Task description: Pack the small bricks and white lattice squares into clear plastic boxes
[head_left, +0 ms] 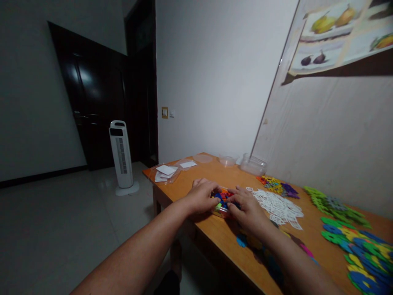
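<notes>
A clear plastic container (221, 212) filled with small red, blue, orange and green pieces (223, 196) sits near the table's front edge. My left hand (203, 196) is curled round its left side, with the thumb over the near rim. On the opposite side, my right hand (245, 207) has its bent fingers on the rim, close to the pieces. Part of the container is hidden behind both hands. To the right of my right hand lies a spread of white flat cut-outs (279, 207). Blue and other coloured discs (241, 240) lie partly under my right forearm.
Clear containers (253, 164) and a round lid (202, 158) stand along the wooden table's (233, 258) back. White cards (166, 170) lie at the left corner. Colourful snowflake pieces (276, 185), green pieces (334, 205) and large discs (362, 254) are rightward. A white tower fan (121, 155) stands on the floor.
</notes>
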The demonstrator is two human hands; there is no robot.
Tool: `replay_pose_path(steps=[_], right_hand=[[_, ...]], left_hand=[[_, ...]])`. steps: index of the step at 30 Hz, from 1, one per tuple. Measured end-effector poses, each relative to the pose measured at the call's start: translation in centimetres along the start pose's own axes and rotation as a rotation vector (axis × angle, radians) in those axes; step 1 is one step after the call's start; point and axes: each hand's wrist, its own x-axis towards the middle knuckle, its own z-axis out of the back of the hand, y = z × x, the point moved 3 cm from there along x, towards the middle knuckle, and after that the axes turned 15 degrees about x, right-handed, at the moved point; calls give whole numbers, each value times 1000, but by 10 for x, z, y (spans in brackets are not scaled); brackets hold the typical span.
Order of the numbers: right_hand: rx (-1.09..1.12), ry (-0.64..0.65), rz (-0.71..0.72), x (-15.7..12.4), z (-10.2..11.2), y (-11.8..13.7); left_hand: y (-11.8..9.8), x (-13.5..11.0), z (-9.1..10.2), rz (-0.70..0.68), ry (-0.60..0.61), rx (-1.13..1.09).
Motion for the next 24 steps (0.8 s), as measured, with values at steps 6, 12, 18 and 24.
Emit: replay_pose_path(steps=[6,12,18,24], right_hand=[[19,-103,24,0,3,1],[96,-276,26,2,11,-4],[156,-255,-5,3,13,-3],[147,-236,-11,2,14,-3]], left_hand=[[1,4,-3,-12,20,-8],[-16,6,7,-178,-40,-154],[-21,8,2,-170,-32,-295],[-17,9,-10,-115,27,-444]])
